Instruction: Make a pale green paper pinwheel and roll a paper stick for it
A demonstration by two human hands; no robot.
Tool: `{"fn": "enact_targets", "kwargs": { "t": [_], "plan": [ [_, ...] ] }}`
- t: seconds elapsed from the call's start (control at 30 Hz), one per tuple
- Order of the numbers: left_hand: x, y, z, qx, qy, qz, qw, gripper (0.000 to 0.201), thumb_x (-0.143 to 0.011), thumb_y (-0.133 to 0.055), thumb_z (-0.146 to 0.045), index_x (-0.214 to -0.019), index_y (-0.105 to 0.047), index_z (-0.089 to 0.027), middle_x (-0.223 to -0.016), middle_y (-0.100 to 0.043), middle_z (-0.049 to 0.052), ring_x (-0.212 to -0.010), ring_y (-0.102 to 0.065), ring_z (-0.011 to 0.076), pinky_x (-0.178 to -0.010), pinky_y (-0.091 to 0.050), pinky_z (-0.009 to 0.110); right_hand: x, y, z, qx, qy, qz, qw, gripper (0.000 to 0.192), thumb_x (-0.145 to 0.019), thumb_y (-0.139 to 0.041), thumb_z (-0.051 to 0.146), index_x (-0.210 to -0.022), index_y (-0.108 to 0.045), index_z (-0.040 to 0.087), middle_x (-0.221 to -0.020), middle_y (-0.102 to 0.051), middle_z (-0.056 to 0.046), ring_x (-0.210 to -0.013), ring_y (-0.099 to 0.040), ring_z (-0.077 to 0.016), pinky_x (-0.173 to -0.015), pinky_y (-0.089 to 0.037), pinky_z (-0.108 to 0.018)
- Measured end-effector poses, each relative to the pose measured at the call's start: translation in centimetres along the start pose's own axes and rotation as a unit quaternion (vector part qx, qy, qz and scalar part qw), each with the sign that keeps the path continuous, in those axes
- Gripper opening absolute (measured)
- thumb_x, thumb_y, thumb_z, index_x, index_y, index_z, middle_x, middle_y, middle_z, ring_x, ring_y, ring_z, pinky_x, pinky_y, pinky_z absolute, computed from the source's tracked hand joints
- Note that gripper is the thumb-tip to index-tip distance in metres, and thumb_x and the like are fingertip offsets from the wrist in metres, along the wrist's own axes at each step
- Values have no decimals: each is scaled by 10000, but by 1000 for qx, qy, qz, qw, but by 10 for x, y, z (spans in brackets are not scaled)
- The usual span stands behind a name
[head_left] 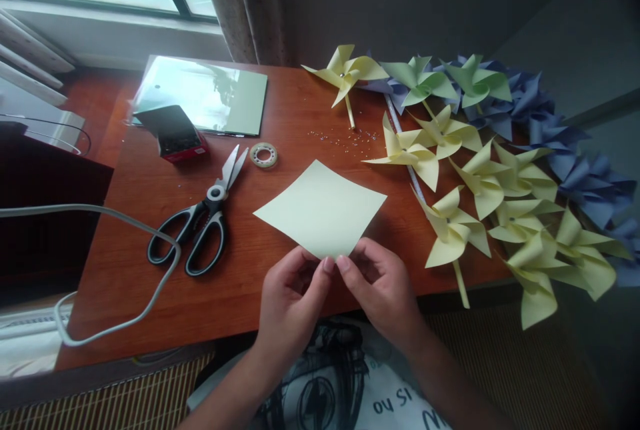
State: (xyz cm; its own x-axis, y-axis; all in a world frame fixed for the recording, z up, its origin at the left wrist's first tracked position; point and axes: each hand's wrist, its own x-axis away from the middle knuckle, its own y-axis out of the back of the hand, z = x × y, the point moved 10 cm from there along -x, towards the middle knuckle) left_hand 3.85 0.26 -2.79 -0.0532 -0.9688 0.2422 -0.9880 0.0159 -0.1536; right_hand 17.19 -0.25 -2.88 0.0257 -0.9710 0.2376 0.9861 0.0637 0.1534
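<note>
A square sheet of pale yellow-green paper is held corner toward me above the front of the table, its surface slightly curved. My left hand pinches it just left of the near corner, thumb on top. On the other side of that corner my right hand grips it the same way, the two thumbs almost touching. The fingers beneath the paper are partly hidden. To the left lie scissors with black handles, blades parted, and a roll of clear tape.
Paper pinwheels crowd the right side: yellow, green and blue ones. An open small box and a plastic-covered paper stack sit at the back left. A white cable crosses the table's left edge. Tiny scraps lie mid-table.
</note>
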Motion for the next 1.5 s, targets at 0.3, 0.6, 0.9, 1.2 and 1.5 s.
{"fn": "enact_targets", "kwargs": {
  "t": [0.3,0.6,0.9,1.2,1.5],
  "plan": [
    [1,3,1,-6,5,-24,1000,188,-891,-692,-261,-743,-647,-154,-651,-636,-16,-565,-524,77,-517,-430,151,3,1,2,-21,7,-11,1000,235,-934,-646,381,-786,-621,201,-753,-627,-22,-668,-587,-161,-669,-543,-300],
    [1,1,4,12,8,-23,1000,165,-888,-701,-252,-757,-662,-160,-644,-627,-25,-570,-514,73,-519,-414,145,2,-2,-8,-18,-8,-23,1000,195,-923,-648,360,-820,-653,195,-728,-604,-9,-682,-598,-170,-660,-536,-301],
    [-3,-2,6,25,43,17,999,142,-870,-726,-273,-795,-704,-155,-638,-624,-16,-566,-499,84,-513,-396,177,-4,-9,-5,-115,-37,28,992,163,-917,-641,266,-769,-629,197,-715,-659,2,-686,-614,-146,-624,-503,-243],
    [-1,13,25,31,92,-26,995,294,-874,-739,-346,-689,-604,-161,-619,-617,-21,-586,-513,95,-570,-420,206,18,10,63,201,302,-84,928,98,-883,-671,76,-888,-658,173,-794,-654,-43,-741,-591,-163,-674,-505,-296],
    [0,4,26,78,103,-3,992,263,-878,-725,-332,-719,-615,-154,-654,-612,-6,-602,-494,108,-565,-399,227,25,-2,81,337,424,-48,839,195,-862,-700,40,-1011,-706,165,-860,-708,-75,-835,-603,-198,-729,-560,-321]
  ]
}}
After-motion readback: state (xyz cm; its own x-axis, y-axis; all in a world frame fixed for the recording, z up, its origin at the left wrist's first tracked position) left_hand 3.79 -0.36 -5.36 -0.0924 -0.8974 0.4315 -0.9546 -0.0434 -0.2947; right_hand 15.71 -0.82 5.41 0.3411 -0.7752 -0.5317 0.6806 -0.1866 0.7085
